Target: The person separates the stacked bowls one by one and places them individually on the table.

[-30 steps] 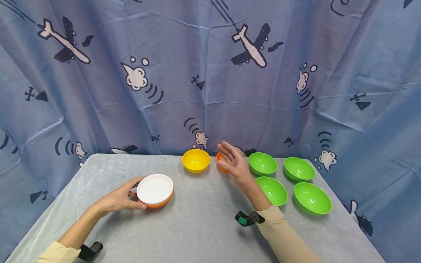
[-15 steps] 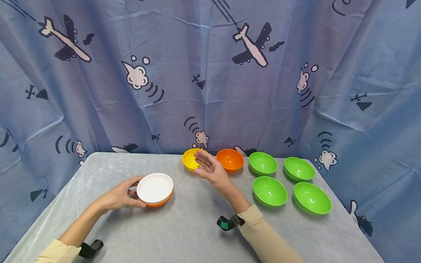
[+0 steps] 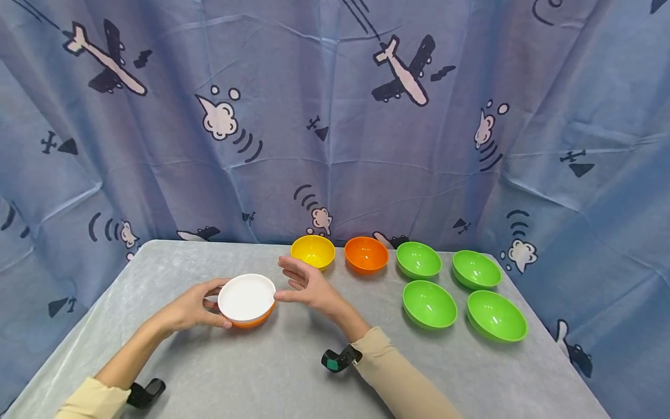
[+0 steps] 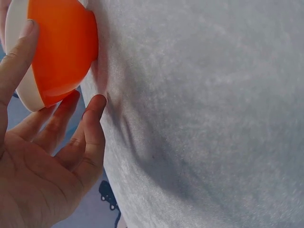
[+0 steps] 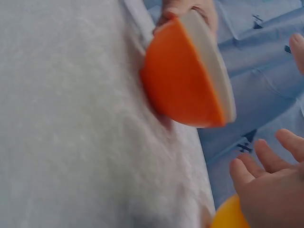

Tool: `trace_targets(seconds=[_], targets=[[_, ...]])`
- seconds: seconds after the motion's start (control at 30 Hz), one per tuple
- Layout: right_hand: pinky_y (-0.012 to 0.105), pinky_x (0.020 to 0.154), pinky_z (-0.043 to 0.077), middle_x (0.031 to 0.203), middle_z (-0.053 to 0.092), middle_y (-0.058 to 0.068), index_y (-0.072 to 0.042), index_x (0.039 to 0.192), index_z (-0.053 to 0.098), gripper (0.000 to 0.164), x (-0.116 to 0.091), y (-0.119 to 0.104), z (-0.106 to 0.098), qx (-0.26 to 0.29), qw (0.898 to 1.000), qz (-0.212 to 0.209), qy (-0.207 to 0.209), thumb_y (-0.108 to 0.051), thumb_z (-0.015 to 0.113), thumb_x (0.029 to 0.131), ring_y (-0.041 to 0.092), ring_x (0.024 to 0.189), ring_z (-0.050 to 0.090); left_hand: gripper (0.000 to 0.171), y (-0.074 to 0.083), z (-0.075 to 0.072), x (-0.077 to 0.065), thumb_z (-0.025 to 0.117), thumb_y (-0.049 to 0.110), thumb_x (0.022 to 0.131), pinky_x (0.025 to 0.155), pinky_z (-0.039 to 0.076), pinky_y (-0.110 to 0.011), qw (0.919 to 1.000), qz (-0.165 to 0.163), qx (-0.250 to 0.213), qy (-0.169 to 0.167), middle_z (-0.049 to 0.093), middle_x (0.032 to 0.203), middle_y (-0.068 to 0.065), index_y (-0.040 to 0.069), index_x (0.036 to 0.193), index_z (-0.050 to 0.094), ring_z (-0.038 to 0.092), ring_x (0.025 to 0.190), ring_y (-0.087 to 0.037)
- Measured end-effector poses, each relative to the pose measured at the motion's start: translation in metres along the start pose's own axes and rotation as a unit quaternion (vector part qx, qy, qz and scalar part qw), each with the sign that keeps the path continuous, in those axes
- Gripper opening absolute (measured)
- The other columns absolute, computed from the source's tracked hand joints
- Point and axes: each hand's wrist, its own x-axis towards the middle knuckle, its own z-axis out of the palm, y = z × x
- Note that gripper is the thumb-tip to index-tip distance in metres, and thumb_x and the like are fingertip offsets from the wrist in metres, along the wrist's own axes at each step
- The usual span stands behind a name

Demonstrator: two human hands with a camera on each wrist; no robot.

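Observation:
Near the left middle of the table stands an orange bowl (image 3: 255, 322) with a white round top (image 3: 246, 297), which looks like a lid. My left hand (image 3: 191, 305) holds it from the left, thumb at the near side and fingertips round the far side. The left wrist view shows the thumb at the white rim of the orange bowl (image 4: 61, 47). At the right of the bowl is my right hand (image 3: 311, 286), fingers apart and extended, holding nothing. In the right wrist view a gap shows between these fingers (image 5: 266, 156) and the bowl.
Along the back edge stand a yellow bowl (image 3: 313, 250), behind my right hand, and another orange bowl (image 3: 366, 255). Several green bowls (image 3: 429, 305) fill the right side of the grey-covered table (image 3: 251, 378). A blue curtain (image 3: 282, 145) hangs behind.
My right hand has moved left from the back orange bowl, past the yellow bowl, to beside the white-topped bowl. The left hand keeps its hold.

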Motion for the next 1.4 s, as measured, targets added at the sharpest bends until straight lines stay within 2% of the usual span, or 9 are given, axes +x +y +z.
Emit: trace_targets(seconds=[0.13, 0.2, 0.37, 0.53, 0.73, 0.97, 1.23, 1.4], targets=[[0.036, 0.112, 0.034, 0.155, 0.042, 0.010, -0.004, 0.156, 0.036, 0.088, 0.003, 0.007, 0.008, -0.035, 0.999, 0.013, -0.019, -0.010, 0.086, 0.084, 0.033, 0.144, 0.035, 0.093, 0.001, 0.000, 0.002, 0.093, 0.012, 0.075, 0.081, 0.056, -0.036, 1.0000, -0.005, 0.002, 0.000, 0.050, 0.137, -0.034, -0.009, 0.148, 0.040, 0.067, 0.101, -0.033], [0.035, 0.112, 0.035, 0.156, 0.040, 0.013, -0.006, 0.157, 0.034, 0.091, 0.005, 0.010, 0.013, -0.048, 0.998, 0.019, -0.025, -0.009, 0.087, 0.083, 0.035, 0.145, 0.033, 0.093, 0.002, 0.001, 0.002, 0.093, 0.012, 0.075, 0.081, 0.056, -0.037, 1.0000, -0.008, 0.002, 0.000, 0.049, 0.138, -0.034, -0.009, 0.148, 0.040, 0.067, 0.101, -0.033], [0.031, 0.112, 0.034, 0.159, 0.032, 0.021, -0.005, 0.160, 0.027, 0.100, 0.011, 0.018, 0.023, -0.064, 0.997, 0.027, -0.038, -0.005, 0.088, 0.080, 0.025, 0.144, 0.035, 0.092, 0.003, 0.000, 0.001, 0.093, 0.012, 0.075, 0.083, 0.056, -0.039, 0.9999, -0.010, 0.004, 0.002, 0.048, 0.140, -0.033, -0.009, 0.148, 0.040, 0.067, 0.102, -0.034], [0.026, 0.109, 0.036, 0.156, 0.038, 0.011, 0.001, 0.159, 0.023, 0.104, 0.016, 0.026, 0.031, -0.081, 0.995, 0.022, -0.050, 0.000, 0.088, 0.077, 0.013, 0.136, 0.042, 0.092, 0.004, 0.000, 0.000, 0.092, 0.012, 0.076, 0.083, 0.056, -0.037, 1.0000, -0.004, -0.001, -0.004, 0.047, 0.140, -0.034, -0.009, 0.149, 0.039, 0.067, 0.103, -0.035], [0.026, 0.107, 0.037, 0.143, 0.050, -0.003, -0.002, 0.158, 0.028, 0.107, 0.018, 0.029, 0.038, -0.102, 0.994, 0.024, -0.040, -0.005, 0.093, 0.072, 0.008, 0.126, 0.050, 0.091, 0.003, 0.001, -0.001, 0.091, 0.009, 0.077, 0.081, 0.056, -0.035, 0.9997, -0.002, -0.022, -0.011, 0.047, 0.139, -0.035, -0.010, 0.149, 0.037, 0.067, 0.103, -0.037], [0.026, 0.102, 0.042, 0.135, 0.054, -0.007, -0.003, 0.154, 0.034, 0.104, 0.020, 0.029, 0.042, -0.086, 0.996, 0.021, -0.022, -0.005, 0.094, 0.070, 0.008, 0.120, 0.053, 0.091, 0.004, 0.001, -0.002, 0.090, 0.008, 0.077, 0.081, 0.056, -0.035, 0.9996, -0.003, -0.026, -0.010, 0.048, 0.137, -0.034, -0.009, 0.149, 0.037, 0.067, 0.103, -0.036], [0.027, 0.102, 0.043, 0.133, 0.056, -0.006, -0.004, 0.153, 0.037, 0.102, 0.021, 0.032, 0.042, -0.075, 0.997, 0.007, -0.020, -0.002, 0.094, 0.069, 0.010, 0.119, 0.055, 0.093, 0.002, 0.000, -0.001, 0.091, 0.011, 0.077, 0.081, 0.056, -0.036, 0.9997, -0.004, -0.020, -0.012, 0.048, 0.138, -0.034, -0.008, 0.150, 0.036, 0.067, 0.104, -0.036], [0.029, 0.102, 0.044, 0.135, 0.056, -0.006, -0.008, 0.152, 0.040, 0.099, 0.022, 0.031, 0.041, -0.056, 0.998, -0.005, -0.014, 0.002, 0.093, 0.069, 0.012, 0.121, 0.055, 0.095, 0.002, 0.000, -0.001, 0.091, 0.013, 0.077, 0.082, 0.057, -0.039, 0.9998, -0.016, -0.013, -0.007, 0.047, 0.139, -0.035, -0.011, 0.150, 0.034, 0.066, 0.106, -0.039]])
